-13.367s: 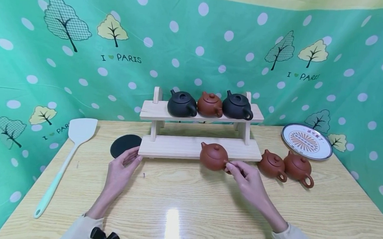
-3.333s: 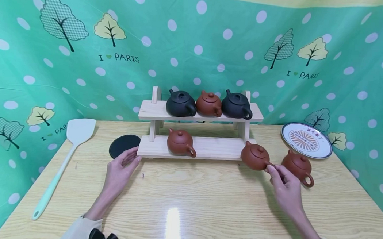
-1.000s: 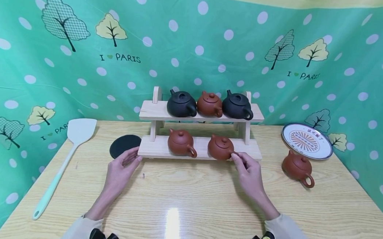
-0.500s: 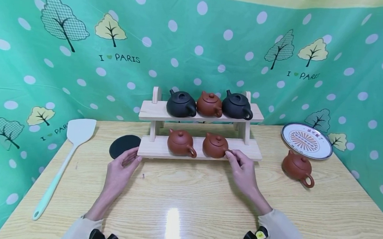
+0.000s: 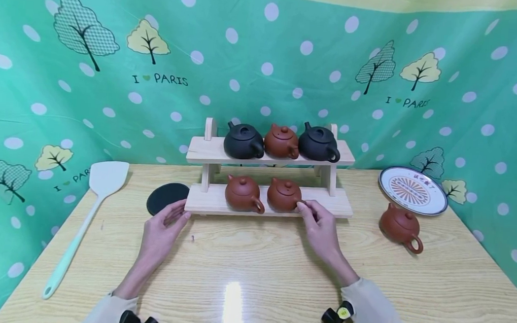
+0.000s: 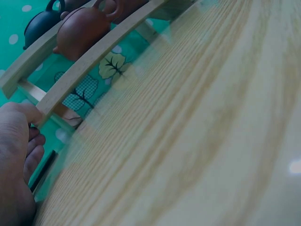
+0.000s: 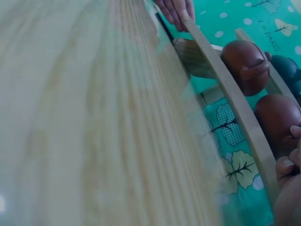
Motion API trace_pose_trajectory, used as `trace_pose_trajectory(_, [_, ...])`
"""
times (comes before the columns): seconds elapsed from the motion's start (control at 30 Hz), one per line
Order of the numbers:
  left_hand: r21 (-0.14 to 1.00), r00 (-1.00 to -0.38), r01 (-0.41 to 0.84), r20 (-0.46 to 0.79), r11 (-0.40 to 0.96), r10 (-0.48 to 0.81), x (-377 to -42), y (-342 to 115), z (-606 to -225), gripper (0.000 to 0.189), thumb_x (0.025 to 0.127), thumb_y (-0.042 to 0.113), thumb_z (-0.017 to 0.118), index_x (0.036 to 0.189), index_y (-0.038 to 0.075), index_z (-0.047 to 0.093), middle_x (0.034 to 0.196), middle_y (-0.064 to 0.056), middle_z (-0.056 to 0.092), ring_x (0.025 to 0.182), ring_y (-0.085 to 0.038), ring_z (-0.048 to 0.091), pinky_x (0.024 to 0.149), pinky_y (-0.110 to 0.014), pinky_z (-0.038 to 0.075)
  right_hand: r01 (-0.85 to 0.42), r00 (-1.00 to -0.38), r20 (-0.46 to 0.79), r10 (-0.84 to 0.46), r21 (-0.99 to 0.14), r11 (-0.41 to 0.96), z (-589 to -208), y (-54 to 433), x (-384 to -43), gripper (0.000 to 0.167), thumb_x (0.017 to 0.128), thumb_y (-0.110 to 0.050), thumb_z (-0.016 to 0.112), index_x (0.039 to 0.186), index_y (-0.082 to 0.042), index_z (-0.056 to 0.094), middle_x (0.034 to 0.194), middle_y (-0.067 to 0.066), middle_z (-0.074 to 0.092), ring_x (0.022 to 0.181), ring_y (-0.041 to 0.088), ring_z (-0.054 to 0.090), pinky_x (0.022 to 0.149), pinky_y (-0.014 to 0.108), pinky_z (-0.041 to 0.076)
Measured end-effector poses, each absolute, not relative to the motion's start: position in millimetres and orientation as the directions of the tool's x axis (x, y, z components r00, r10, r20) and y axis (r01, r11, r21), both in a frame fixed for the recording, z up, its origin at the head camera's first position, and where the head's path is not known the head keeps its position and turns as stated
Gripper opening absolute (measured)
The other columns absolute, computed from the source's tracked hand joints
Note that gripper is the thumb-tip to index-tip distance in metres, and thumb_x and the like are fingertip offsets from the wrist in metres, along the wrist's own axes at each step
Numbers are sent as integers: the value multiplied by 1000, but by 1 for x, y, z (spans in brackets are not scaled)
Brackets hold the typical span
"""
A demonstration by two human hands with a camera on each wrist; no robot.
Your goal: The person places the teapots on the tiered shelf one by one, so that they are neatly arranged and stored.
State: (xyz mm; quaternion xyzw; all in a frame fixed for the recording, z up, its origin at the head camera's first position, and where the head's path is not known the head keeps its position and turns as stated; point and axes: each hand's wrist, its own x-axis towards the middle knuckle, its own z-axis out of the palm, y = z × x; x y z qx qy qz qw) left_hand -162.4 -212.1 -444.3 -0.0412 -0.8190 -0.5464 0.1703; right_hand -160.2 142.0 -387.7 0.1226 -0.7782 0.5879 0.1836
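Observation:
My right hand (image 5: 323,232) pinches the handle of a reddish-brown clay teapot (image 5: 284,194), which is at the lower board of a two-tier wooden shelf (image 5: 322,205). Left of it, close by, another brown teapot (image 5: 242,192) sits on the same board. My left hand (image 5: 162,232) grips the left end of that lower board; in the left wrist view its thumb lies at the board's end and the other fingers curl beneath. On the upper board stand a black teapot (image 5: 243,142), a smaller brown teapot (image 5: 281,141) and a second black teapot (image 5: 319,143).
One more brown teapot (image 5: 399,224) stands on the table at the right, in front of a patterned plate (image 5: 413,190) leaning at the back. A black round disc (image 5: 167,198) lies behind my left hand. A spatula (image 5: 78,229) lies far left. A green curtain (image 5: 264,73) hangs behind.
One brown teapot now sits at the lower board's left. The right hand has brought a second from the table to the board and leftward towards it. The left hand has stayed put.

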Motion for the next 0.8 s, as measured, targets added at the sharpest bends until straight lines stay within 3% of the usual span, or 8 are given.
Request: trace_pose_trajectory(0.8, [884, -934, 269, 336, 382, -121, -162, -211, -443, 39, 100, 12, 72, 136, -2, 64, 133, -18, 67, 121, -30, 64, 97, -11, 50, -276, -960, 281, -9, -935, 224, -381, 143, -160, 17, 104, -2, 61, 104, 13, 68, 69, 1, 44, 61, 8, 38, 52, 17, 28])
